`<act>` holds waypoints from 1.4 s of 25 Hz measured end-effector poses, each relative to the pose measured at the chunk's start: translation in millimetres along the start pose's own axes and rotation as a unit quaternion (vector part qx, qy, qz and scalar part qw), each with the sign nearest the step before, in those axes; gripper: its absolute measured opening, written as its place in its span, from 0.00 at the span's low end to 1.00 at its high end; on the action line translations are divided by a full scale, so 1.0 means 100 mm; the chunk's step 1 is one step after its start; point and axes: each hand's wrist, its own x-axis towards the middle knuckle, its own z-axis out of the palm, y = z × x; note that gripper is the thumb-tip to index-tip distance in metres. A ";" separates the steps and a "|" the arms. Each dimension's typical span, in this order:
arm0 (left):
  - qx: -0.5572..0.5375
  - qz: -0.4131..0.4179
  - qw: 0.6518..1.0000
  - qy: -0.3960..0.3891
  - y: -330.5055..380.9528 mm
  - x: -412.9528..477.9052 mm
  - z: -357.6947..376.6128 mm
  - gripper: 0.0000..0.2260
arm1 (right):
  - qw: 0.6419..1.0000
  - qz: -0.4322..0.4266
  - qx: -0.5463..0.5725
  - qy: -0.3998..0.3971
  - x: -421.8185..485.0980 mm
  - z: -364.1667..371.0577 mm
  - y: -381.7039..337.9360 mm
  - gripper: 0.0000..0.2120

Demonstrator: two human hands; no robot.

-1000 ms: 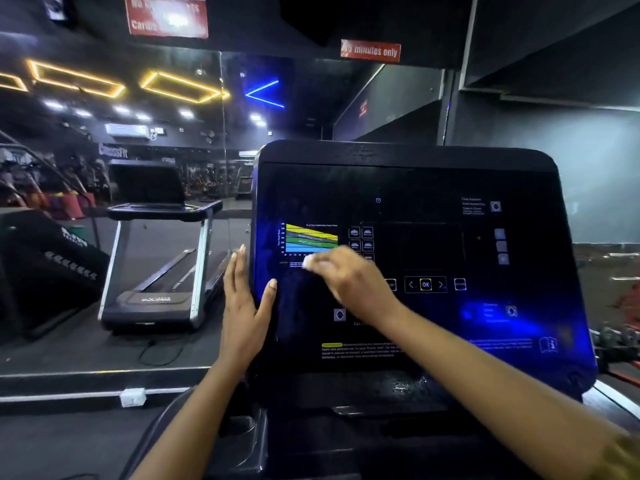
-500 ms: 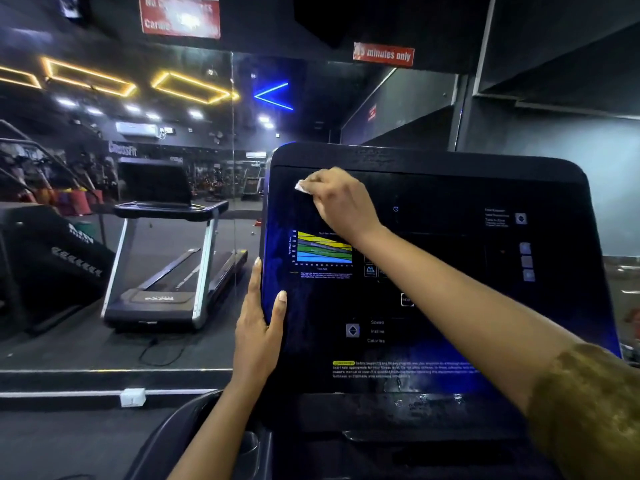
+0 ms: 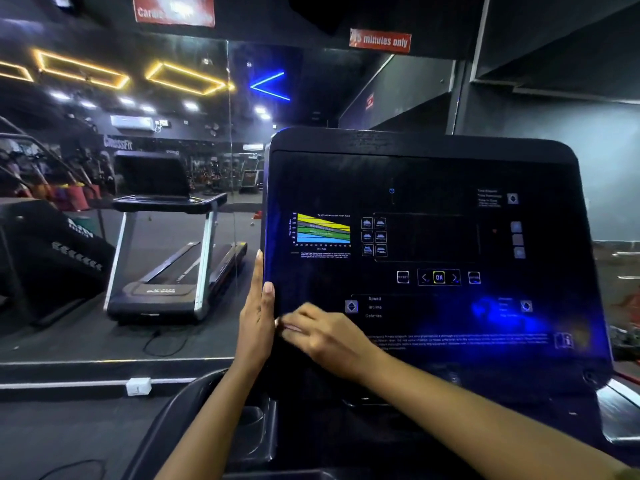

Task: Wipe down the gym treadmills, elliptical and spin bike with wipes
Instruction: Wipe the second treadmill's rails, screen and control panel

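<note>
Standing beside this treadmill, I see its console dark and glossy, with the OK button lit near the middle. That button is my marker. Well to the lower left of it, the right hand is blurred mid-stroke with its fingers bent down onto the glass. They pinch a wipe, of which only a pale sliver shows at the fingertips. Further left of the OK button, the left hand lies flat along the console's side edge. Its fingers are straight and its thumb is laid over the front, bracing the panel and holding nothing. To do this pass well, I'd say keep that bracing hand where it is so the panel doesn't rock. Work the wipe in overlapping strokes rightward, below the OK button and across the blue-lit patch. The pressure should stay light over the OK button and its arrow keys, so nothing gets triggered. The chart up and left of the OK button shows no streaks I can make out. Another treadmill stands far to the left, presumably waiting its turn.
</note>
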 end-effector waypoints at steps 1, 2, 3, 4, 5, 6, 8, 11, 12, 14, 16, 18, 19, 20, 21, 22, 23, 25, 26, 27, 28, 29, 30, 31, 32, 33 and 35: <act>-0.009 0.000 1.000 -0.002 0.00 -0.02 0.00 0.38 | 1.000 -0.001 0.018 0.003 0.00 -0.05 0.03 0.10; -0.017 -0.001 1.000 -0.003 -0.01 -0.04 0.00 0.38 | 0.999 0.011 0.029 0.017 0.04 -0.11 0.13 0.10; -0.019 -0.002 1.000 -0.003 0.00 -0.04 0.00 0.39 | 0.998 0.042 0.026 0.041 0.11 -0.17 0.27 0.11; -0.018 -0.002 1.000 -0.003 0.00 -0.04 0.00 0.39 | 0.994 0.086 0.012 0.064 0.21 -0.25 0.45 0.12; -0.015 -0.001 1.000 -0.004 0.01 -0.04 0.00 0.39 | 0.988 0.131 -0.006 0.081 0.30 -0.32 0.61 0.13; -0.011 0.000 1.000 -0.005 0.01 -0.04 0.01 0.39 | 0.982 0.165 -0.024 0.087 0.37 -0.36 0.73 0.14; -0.002 0.003 1.000 -0.002 0.00 -0.05 0.01 0.39 | 0.981 0.172 -0.045 0.079 0.39 -0.36 0.73 0.14; 0.009 0.008 1.000 -0.002 0.00 -0.05 0.01 0.41 | 0.990 0.130 -0.039 0.039 0.16 -0.23 0.30 0.14; 0.015 0.007 1.000 -0.004 0.02 -0.06 0.00 0.43 | 0.992 0.118 -0.032 0.022 0.06 -0.17 0.13 0.11; 0.025 -0.002 1.000 -0.012 0.05 -0.08 -0.02 0.45 | 0.995 0.099 -0.018 -0.002 -0.15 -0.06 -0.14 0.09; 0.026 -0.009 1.000 -0.014 0.04 -0.14 -0.03 0.45 | 0.997 0.079 0.002 -0.010 -0.33 0.00 -0.34 0.13; 0.019 -0.017 1.000 -0.010 0.01 -0.21 -0.02 0.43 | 0.997 0.075 0.032 -0.019 -0.42 -0.04 -0.42 0.16; 0.014 -0.018 1.000 -0.005 -0.01 -0.25 -0.02 0.43 | 0.995 0.083 0.048 -0.020 -0.39 -0.10 -0.40 0.14; 0.008 -0.017 1.000 0.001 -0.03 -0.28 -0.01 0.43 | 0.993 0.098 0.062 -0.013 -0.33 -0.15 -0.34 0.12; 0.001 -0.013 1.000 0.005 -0.04 -0.31 0.00 0.42 | 0.991 0.121 0.064 0.005 -0.24 -0.20 -0.24 0.12; -0.008 -0.010 1.000 0.008 -0.06 -0.31 0.00 0.42 | 0.987 0.145 0.060 0.024 -0.12 -0.23 -0.11 0.13; -0.014 -0.009 1.000 0.012 -0.08 -0.31 0.01 0.42 | 0.985 0.162 0.047 0.037 0.01 -0.23 -0.02 0.13; -0.031 -0.020 0.999 0.016 -0.13 -0.31 0.01 0.40 | 0.986 0.161 0.037 0.027 0.17 -0.16 0.02 0.10; -0.043 -0.033 0.998 0.017 -0.16 -0.30 0.02 0.38 | 0.989 0.140 0.044 0.012 0.15 -0.09 -0.04 0.09; -0.053 -0.040 0.998 0.014 -0.19 -0.30 0.02 0.35 | 0.992 0.112 0.057 -0.002 0.08 -0.03 -0.14 0.08; -0.055 -0.042 0.998 0.014 -0.22 -0.30 0.01 0.34 | 0.994 0.081 0.070 -0.016 -0.05 0.01 -0.24 0.09; -0.045 -0.039 0.998 0.018 -0.22 -0.30 0.01 0.34 | 0.995 0.054 0.082 -0.027 -0.19 0.00 -0.32 0.11; -0.027 -0.028 0.999 0.020 -0.22 -0.29 0.00 0.34 | 0.994 0.038 0.097 -0.041 -0.33 -0.02 -0.36 0.11; -0.006 -0.018 1.000 0.017 -0.21 -0.29 0.00 0.35 | 0.992 0.034 0.109 -0.054 -0.46 -0.06 -0.36 0.11; 0.013 -0.018 1.000 0.012 -0.19 -0.29 -0.01 0.33 | 0.990 0.042 0.118 -0.066 -0.59 -0.10 -0.36 0.12; 0.026 -0.025 0.999 0.009 -0.19 -0.30 0.00 0.30 | 0.988 0.052 0.121 -0.076 -0.71 -0.15 -0.35 0.12; 0.035 -0.050 0.998 0.008 -0.16 -0.32 -0.01 0.27 | 0.986 0.066 0.122 -0.095 -0.93 -0.27 -0.31 0.12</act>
